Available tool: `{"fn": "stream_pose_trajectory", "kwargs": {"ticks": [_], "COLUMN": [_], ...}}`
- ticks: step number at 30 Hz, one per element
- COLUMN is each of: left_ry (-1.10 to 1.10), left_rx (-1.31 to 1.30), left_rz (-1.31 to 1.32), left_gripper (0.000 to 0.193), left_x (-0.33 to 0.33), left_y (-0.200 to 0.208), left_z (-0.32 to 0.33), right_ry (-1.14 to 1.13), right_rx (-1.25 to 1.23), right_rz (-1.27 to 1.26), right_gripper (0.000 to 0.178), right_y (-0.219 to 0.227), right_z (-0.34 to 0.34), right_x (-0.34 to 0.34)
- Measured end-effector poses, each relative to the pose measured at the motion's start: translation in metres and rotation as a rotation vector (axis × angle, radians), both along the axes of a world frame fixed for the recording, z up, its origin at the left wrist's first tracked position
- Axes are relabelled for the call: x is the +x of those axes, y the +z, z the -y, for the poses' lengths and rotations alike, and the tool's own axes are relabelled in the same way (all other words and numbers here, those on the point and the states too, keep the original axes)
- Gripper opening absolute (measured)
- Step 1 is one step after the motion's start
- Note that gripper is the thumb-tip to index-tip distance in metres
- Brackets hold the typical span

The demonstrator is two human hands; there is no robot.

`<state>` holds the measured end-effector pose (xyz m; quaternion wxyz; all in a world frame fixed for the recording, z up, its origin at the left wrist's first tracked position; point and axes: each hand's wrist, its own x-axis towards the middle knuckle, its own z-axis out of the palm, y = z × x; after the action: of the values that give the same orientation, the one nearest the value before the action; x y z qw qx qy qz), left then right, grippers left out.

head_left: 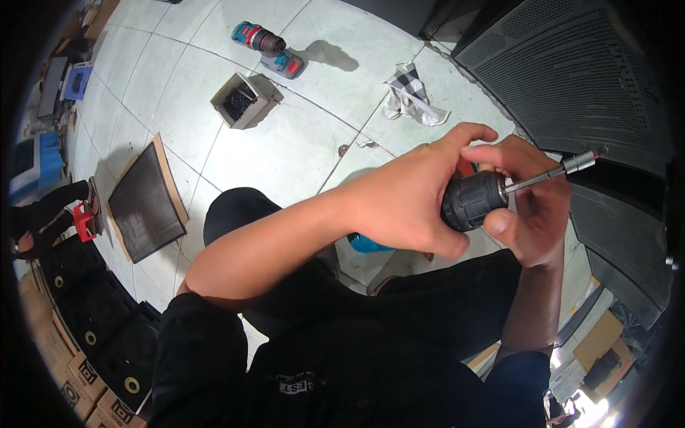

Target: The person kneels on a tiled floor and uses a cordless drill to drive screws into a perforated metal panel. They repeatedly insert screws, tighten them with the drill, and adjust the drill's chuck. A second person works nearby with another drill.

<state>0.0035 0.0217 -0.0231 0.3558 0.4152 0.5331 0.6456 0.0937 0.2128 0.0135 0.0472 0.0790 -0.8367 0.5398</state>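
A cordless drill with a black chuck (474, 200) is between my hands, its long bit with a silver socket tip (579, 162) pointing right towards a black perforated metal panel. My left hand (410, 200) wraps the drill just behind and around the chuck, thumb on the near side. Curled about the front of the chuck is my right hand (535, 196), with the bit passing between its thumb and fingers. Most of the drill's body is hidden behind my left hand; a teal part (369, 243) shows below the wrist.
A second teal-and-black drill (258, 37) lies on the tiled floor beside a small box of dark screws (222, 107). A crumpled cloth (410, 100) lies near the perforated panel (564, 78). On the left are a mesh grille (148, 203), black speakers (118, 335) and another person's hand (26, 242).
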Motion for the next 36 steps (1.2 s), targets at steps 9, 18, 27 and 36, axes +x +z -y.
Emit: {"fn": "stream_pose_trajectory", "kwargs": {"ticks": [9,18,27,36], "left_ry": [0.012,0.219,0.171,0.169], "left_rx": [-0.273,-0.382,-0.312,-0.357], "left_rz": [0.111,0.042,-0.085,-0.028], "left_gripper": [0.099,0.094,0.095,0.089], "left_x": [0.0,0.028,0.01,0.014], "left_y": [0.013,0.01,0.0,0.002], "left_z": [0.005,0.0,0.002,-0.002], "right_ry": [-0.135,-0.272,-0.009,-0.178], "right_rx": [0.098,0.062,0.126,0.166], "right_rz": [0.03,0.085,-0.074,0.02], "right_gripper": [0.047,0.044,0.071,0.036], "right_y": [-0.003,-0.008,-0.025,-0.018], "right_z": [0.021,0.037,0.018,0.033], "right_x": [-0.001,-0.001,-0.015,-0.004]}}
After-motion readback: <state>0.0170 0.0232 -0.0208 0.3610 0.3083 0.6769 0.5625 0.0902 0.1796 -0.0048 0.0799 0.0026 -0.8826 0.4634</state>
